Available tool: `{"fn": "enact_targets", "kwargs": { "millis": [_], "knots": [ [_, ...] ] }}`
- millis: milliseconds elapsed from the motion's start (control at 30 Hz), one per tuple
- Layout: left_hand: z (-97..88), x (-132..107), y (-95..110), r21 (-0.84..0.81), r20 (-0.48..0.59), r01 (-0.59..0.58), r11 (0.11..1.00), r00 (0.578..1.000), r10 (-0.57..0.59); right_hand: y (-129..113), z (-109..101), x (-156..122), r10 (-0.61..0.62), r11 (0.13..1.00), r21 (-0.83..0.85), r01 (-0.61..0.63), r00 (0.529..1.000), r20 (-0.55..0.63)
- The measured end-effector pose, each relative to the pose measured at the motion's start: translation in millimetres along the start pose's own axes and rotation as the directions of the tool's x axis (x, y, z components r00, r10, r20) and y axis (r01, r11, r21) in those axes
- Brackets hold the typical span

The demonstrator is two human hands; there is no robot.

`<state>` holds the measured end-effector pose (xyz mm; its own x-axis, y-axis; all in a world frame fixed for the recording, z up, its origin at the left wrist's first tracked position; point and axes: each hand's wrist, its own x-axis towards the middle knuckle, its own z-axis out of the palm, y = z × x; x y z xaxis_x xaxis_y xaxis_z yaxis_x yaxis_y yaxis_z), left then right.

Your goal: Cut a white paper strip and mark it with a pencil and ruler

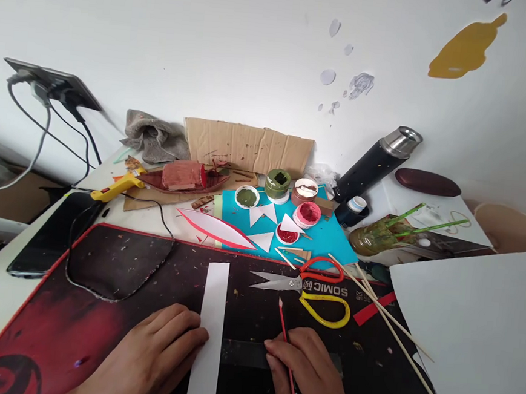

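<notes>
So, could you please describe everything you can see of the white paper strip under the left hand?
The white paper strip is a long, narrow, plain rectangle with straight edges, lying flat on the black and red desk mat. It runs from near the scissors towards the viewer and leaves the frame at the bottom. The left hand presses its left edge with the fingertips; the right hand, holding a red pencil, stays clear of it.

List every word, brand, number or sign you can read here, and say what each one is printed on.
"SOMIC": white letters on the black and red desk mat, just right of the scissors. As printed it may be reversed; the letters are small.
Small marks beside "SOMIC" on the mat: too small to read.
Paint pots, flask, glue gun, paper strip, pencil: no readable text.
</notes>
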<state>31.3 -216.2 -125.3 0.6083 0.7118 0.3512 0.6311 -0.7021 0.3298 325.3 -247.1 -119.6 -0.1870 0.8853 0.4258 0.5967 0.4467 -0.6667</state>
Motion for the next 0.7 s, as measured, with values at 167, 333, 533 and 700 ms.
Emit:
{"fn": "enact_targets", "kwargs": {
  "millis": [167, 333, 533, 700],
  "knots": [
    [0.8, -3.7, -0.8, 0.004, 0.002, 0.016, 1.0, 1.0, -0.016, 9.1, -5.0, -2.9, 0.026, 0.999, -0.043, -0.026, 1.0, -0.005],
    [-0.3, -2.7, -0.6, 0.007, 0.007, 0.011, 1.0, 1.0, -0.011, 3.9, -5.2, -4.1, 0.065, 0.997, -0.041, -0.066, 0.998, -0.013],
    [-2.1, -0.6, -0.4, 0.005, 0.013, 0.01, 1.0, 1.0, -0.01, -2.6, -5.7, 3.9, 0.031, 0.998, -0.05, -0.033, 0.999, -0.027],
    [-1.5, -2.1, -1.8, 0.015, 0.013, 0.002, 1.0, 1.0, -0.003, -1.4, -8.5, 8.7, 0.074, 0.99, -0.119, -0.076, 0.997, -0.022]
  ]
}}
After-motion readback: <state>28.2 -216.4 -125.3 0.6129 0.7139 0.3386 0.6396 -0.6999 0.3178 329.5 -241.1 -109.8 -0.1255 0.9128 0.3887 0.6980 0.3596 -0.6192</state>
